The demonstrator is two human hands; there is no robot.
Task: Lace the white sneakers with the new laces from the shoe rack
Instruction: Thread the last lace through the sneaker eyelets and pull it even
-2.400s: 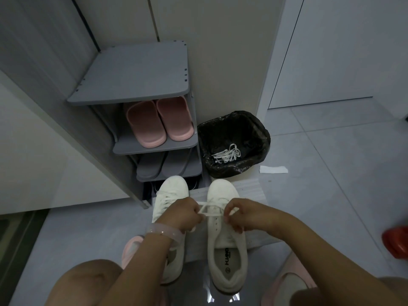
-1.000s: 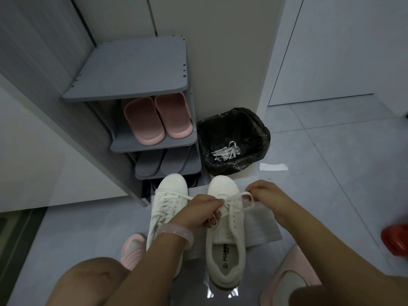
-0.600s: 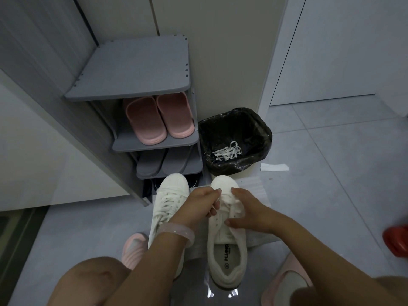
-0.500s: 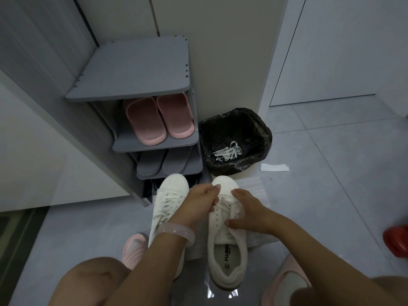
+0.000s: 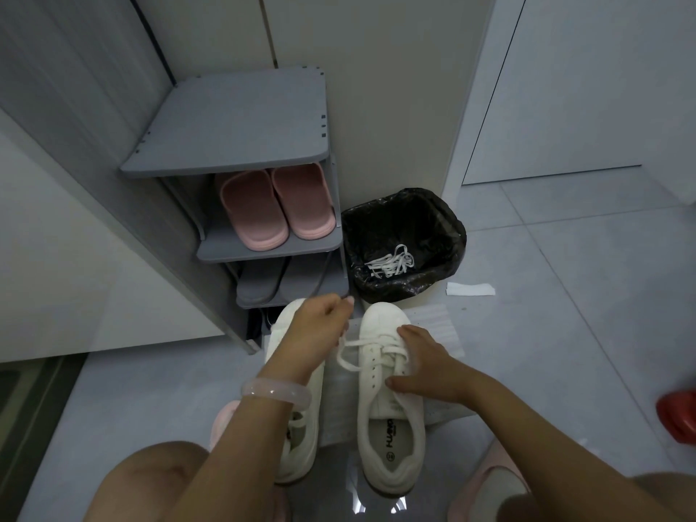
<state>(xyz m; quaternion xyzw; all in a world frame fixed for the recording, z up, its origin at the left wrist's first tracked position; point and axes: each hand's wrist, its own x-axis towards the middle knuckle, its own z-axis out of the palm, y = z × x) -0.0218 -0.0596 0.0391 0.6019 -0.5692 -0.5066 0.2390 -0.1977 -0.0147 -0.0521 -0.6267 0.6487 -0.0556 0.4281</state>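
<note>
- The right sneaker (image 5: pixel 389 405) is pinned by the right hand (image 5: pixel 422 365), fingers spread flat.
- A lace (image 5: pixel 348 356) is pinched by the left hand (image 5: pixel 318 329).
- Bare floor tiles (image 5: pixel 565 333) are seen rightward.
- The insole print is too blurred to read.

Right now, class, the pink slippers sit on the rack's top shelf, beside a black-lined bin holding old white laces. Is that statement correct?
Not quite. The head view shows the pink slippers on the second shelf, under the shoe rack's top board, which carries nothing. The rest holds: the black-lined bin stands beside the rack with white laces inside.
</note>
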